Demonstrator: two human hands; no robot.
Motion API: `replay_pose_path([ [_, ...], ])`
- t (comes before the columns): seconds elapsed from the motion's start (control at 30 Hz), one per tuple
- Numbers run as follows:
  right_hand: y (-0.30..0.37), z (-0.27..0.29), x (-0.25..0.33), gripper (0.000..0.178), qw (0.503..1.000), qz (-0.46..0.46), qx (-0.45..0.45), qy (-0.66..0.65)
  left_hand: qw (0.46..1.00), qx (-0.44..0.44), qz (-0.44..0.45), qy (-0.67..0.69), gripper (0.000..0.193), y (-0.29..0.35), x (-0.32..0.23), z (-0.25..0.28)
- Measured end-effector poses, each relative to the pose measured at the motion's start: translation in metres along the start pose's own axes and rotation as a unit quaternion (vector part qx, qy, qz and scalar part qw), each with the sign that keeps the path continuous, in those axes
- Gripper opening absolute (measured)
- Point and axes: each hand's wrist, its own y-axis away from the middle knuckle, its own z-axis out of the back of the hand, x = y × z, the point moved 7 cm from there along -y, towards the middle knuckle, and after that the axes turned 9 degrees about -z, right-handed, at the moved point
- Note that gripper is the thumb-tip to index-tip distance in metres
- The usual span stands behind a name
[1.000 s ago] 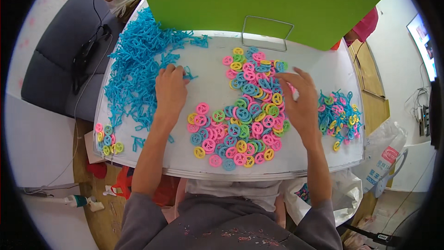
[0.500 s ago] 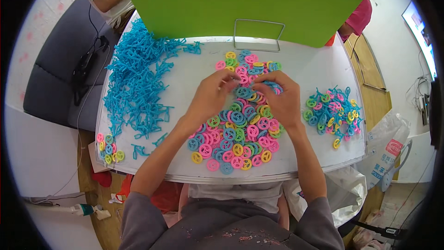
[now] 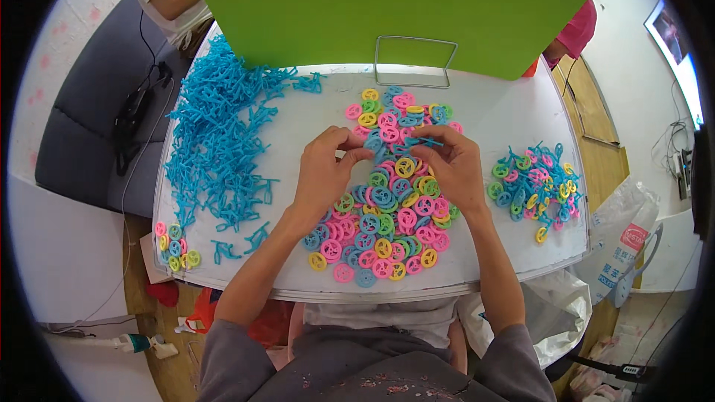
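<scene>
Above a heap of small spoked plastic wheels (image 3: pixel 365 242) in pink, yellow, green and blue, both my hands work close together. My left hand (image 3: pixel 325 169) is closed in a pinch, its fingertips on a blue wheel (image 3: pixel 375 149). My right hand (image 3: pixel 454 169) pinches a thin blue plastic frame piece (image 3: pixel 419 141), which points toward the left hand. Part of that piece is hidden by the fingers. At the left lies a big pile of similar blue frame pieces (image 3: pixel 216 134). To the right sits a smaller pile of frames with wheels on them (image 3: pixel 535 186).
A green panel (image 3: pixel 402 7) stands at the far edge, with a bent wire stand (image 3: pixel 413 85) before it. Several wheels (image 3: pixel 175 244) lie at the table's (image 3: pixel 506 257) left front corner. Two other people (image 3: pixel 173 0) are partly visible behind. Plastic bags (image 3: pixel 570 305) hang at the right front.
My hands have come slightly nearer to me and the left has moved a little left. The blue wheel and frame piece now show between the fingertips.
</scene>
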Motion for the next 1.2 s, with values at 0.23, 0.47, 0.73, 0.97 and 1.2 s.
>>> replay_pose_path([
  [0.23,0.002,-0.012,-0.008,0.024,0.999,-0.030,0.013,0.034,0.965,0.000,0.107,0.239,0.009,0.000,-0.005,-0.007],
  [0.47,0.010,-0.022,-0.006,0.022,0.999,0.019,0.009,0.040,0.956,0.061,0.123,0.259,0.012,0.005,0.001,-0.017],
  [0.73,0.011,-0.025,-0.007,0.023,0.999,0.037,0.023,0.008,0.899,0.047,0.212,0.379,0.004,0.014,0.013,-0.026],
  [0.97,0.010,-0.027,-0.017,0.019,0.999,-0.028,0.025,-0.023,0.920,-0.001,0.188,0.343,0.009,0.014,0.011,-0.023],
  [1.2,0.009,-0.028,-0.017,0.021,0.995,-0.072,-0.019,-0.060,0.966,-0.021,0.086,0.244,0.010,0.012,0.007,-0.021],
])
